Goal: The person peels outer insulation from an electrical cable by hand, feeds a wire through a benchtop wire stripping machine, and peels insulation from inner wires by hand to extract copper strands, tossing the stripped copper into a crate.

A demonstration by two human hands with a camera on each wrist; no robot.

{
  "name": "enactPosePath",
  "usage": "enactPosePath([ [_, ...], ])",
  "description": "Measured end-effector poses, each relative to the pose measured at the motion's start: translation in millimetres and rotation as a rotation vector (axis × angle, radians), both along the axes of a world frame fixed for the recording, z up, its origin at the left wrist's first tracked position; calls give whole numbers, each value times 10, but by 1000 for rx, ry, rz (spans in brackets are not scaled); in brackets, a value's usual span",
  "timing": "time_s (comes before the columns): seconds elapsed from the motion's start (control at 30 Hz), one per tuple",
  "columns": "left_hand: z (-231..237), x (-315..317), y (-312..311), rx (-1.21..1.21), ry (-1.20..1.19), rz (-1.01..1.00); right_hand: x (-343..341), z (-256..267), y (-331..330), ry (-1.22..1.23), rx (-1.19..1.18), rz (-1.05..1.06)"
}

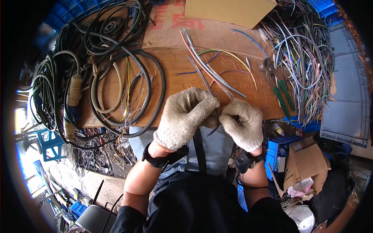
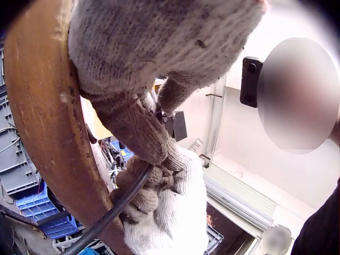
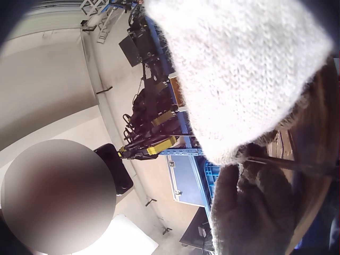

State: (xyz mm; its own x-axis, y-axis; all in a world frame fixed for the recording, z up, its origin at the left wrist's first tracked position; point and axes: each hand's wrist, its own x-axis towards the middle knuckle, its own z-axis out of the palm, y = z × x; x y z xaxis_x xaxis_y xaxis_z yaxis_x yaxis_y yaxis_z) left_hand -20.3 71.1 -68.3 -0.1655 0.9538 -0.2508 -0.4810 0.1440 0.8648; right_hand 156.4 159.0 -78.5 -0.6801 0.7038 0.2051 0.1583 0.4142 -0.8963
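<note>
Both hands wear off-white knit gloves and meet at the table's front edge. My left hand [image 1: 188, 116] pinches a thin dark cable [image 2: 114, 210] between thumb and fingers. Right beside it, my right hand [image 1: 244, 123] has its fingers curled at the same cable, fingertips close to the left ones. In the left wrist view the cable slants down and away from the fingertips. The stretch inside the fingers is hidden. Red and grey wires [image 1: 210, 69] lie on the wooden table [image 1: 182, 87] just beyond the hands.
Green-handled pliers [image 1: 286, 97] lie at the table's right, by a large heap of wires [image 1: 307, 73]. Thick black cable coils [image 1: 146, 73] cover the left side. A cardboard box [image 1: 233, 9] stands at the back. Below right are a blue crate [image 1: 273, 153] and an open carton [image 1: 307, 159].
</note>
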Motion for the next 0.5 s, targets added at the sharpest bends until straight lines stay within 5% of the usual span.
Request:
enactPosePath([
  [0.5, 9, 39, 39, -24, 29, 61, 6, 10, 24, -26, 18, 40],
])
